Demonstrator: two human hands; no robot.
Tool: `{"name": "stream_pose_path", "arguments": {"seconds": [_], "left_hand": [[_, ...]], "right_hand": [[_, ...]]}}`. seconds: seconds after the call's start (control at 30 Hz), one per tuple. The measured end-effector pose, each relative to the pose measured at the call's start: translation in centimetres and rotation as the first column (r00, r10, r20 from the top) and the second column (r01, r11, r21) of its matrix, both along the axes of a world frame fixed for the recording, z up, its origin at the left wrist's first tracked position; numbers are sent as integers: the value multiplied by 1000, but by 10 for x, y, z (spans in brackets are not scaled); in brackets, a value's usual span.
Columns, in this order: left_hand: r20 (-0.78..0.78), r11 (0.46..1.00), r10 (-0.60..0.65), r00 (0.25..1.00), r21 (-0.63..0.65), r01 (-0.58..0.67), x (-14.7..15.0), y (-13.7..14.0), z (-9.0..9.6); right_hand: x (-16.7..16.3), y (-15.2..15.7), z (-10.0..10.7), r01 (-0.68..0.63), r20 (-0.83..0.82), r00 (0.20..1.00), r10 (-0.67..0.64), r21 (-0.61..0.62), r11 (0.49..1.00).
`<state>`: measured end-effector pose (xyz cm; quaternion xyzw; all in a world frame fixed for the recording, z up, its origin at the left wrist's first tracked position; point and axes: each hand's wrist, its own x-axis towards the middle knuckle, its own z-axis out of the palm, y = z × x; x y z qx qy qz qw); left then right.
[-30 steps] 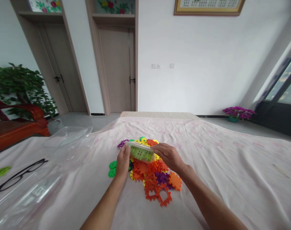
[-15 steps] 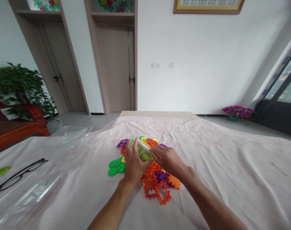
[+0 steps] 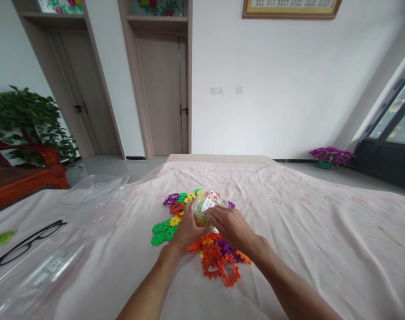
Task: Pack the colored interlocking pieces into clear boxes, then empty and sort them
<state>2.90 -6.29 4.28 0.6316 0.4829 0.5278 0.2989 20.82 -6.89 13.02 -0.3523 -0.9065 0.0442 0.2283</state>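
Between my hands is a small clear plastic container [image 3: 210,200] with a white printed label on top and greenish pieces showing through it. My left hand [image 3: 187,229] is wrapped round its left side. Fingers bent, my right hand [image 3: 230,222] presses on its near right edge. Beneath and around it lies a pile of plastic interlocking pieces: orange square frames [image 3: 228,269], green flower discs [image 3: 162,232], yellow discs [image 3: 174,220] and purple pieces [image 3: 171,199]. My hands and the container hide the middle of the pile.
Black-framed glasses [image 3: 27,242] lie at the left on the pinkish cloth [image 3: 305,249]. Large clear plastic boxes [image 3: 95,195] and a clear lid [image 3: 45,271] sit near them. A lime-green piece [image 3: 1,240] is at the far left edge. A thin stick [image 3: 390,235] lies at right.
The container has tipped, so its labelled top now faces me, and it has shifted slightly right. Both hands remain on it, the left with its fingers now behind it.
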Motion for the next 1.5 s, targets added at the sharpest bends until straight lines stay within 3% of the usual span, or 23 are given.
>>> {"name": "stream_pose_path", "arguments": {"seconds": [0.13,0.33,0.5,0.7,0.93,1.07,1.17,1.33,1.5], "left_hand": [[-91,996,5,996,92,3,14,-8,7],[-342,902,349,872,374,-214,29,-16,-1],[-439,860,476,762,414,-298,37,-22,3],[-480,849,508,715,419,-322,40,-26,13],[-471,878,434,768,410,-245,43,-20,10],[-473,891,300,828,449,-66,38,-10,0],[-436,901,236,869,433,-27,33,-4,-9],[-311,953,60,948,301,39,25,-3,-6],[-174,966,-207,963,121,230,12,-5,16]], "right_hand": [[-11,-9,0,140,21,990,-140,3,990],[-21,-15,-4,249,147,950,-276,181,952],[-19,-16,1,145,356,903,-241,275,950],[-15,-14,9,313,391,844,-368,198,929],[-5,0,5,182,329,911,-248,219,959],[4,10,4,109,97,988,-117,83,991],[8,19,0,11,-81,997,-15,-52,999],[10,27,-8,-31,-226,974,-15,-199,980],[10,27,-11,-46,-233,972,1,-188,981]]}}
